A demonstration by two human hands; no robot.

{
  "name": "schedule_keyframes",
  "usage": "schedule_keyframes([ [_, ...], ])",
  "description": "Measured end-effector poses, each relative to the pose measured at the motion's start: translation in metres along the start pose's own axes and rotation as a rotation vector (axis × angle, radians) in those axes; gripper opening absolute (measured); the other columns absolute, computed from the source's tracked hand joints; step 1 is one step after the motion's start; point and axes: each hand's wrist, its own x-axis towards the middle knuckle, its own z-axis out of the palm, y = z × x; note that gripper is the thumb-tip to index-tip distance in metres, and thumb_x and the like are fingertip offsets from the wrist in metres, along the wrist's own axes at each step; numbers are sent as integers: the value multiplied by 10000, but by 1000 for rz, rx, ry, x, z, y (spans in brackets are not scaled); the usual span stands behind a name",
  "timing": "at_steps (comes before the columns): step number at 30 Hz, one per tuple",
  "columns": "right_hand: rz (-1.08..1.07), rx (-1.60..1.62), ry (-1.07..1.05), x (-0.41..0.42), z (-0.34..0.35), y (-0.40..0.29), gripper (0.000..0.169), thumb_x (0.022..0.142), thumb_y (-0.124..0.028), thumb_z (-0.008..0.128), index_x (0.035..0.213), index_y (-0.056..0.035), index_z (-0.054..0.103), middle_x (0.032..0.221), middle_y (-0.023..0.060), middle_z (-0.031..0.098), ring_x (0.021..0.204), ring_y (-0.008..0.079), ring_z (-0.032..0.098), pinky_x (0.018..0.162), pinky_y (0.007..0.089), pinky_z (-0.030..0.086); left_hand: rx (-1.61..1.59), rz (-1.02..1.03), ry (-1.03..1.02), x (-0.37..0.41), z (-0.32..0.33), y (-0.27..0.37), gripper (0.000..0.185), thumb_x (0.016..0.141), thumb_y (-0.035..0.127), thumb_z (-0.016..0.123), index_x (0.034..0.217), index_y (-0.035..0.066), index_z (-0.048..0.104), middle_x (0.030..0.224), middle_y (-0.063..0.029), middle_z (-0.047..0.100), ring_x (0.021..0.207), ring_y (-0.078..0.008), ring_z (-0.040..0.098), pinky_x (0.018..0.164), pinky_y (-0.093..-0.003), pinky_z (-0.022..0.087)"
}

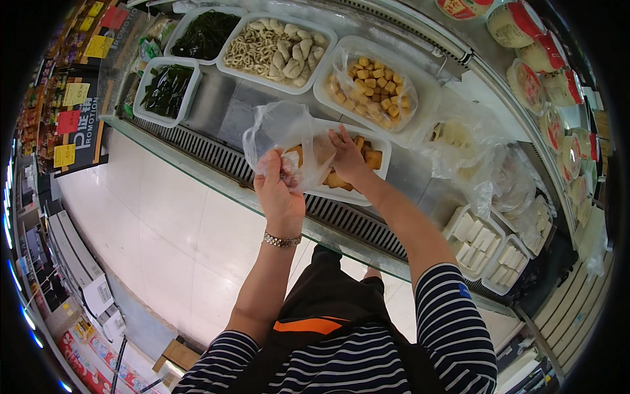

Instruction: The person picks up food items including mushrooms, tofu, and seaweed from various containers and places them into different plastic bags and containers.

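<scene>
A clear plastic bag point(283, 125) is gripped by my left hand point(280, 192), which wears a metal watch or bracelet. Some browned tofu pieces point(296, 151) show through the film of the bag. My right hand point(350, 156) reaches over a white plastic tub point(386, 152) of fried tofu pieces point(372, 159), its fingers at the bag's right side. Those fingers look spread, though the film and the hand's back hide whether they touch a piece. The tub sits at the front edge of the chilled metal counter.
Behind stand tubs of tofu cubes point(379, 81), pale knotted strips point(293, 54) and dark seaweed point(206, 34). More seaweed point(167, 91) is at left. Loose plastic bags point(472, 143) and tubs of white tofu blocks point(475, 239) lie right. A glass edge point(197, 180) borders the counter.
</scene>
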Motion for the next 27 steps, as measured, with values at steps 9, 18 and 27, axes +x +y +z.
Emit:
schedule_keyframes([
  [9,-27,-42,51,-30,-94,4,206,820,-148,548,951,-108,703,1159,43,573,1294,253,365,1158,536,89,-127,-55,37,14,-14,-27,169,917,210,617,968,48,619,933,-8,630,837,-125,611,710,-283,534],
  [18,154,158,36,-42,-95,0,205,859,-145,542,1020,-122,668,1148,34,576,1259,261,400,1128,509,174,3,-13,69,22,-52,-56,238,936,161,579,1155,67,564,764,42,549,621,-34,470,549,-195,423],
  [27,421,656,481,27,-169,-38,390,774,-293,688,1098,-99,591,1112,77,571,1125,277,469,1023,464,290,494,79,-57,-27,-73,-50,706,868,-20,585,1442,20,177,921,-57,587,762,-100,552,674,-236,476],
])
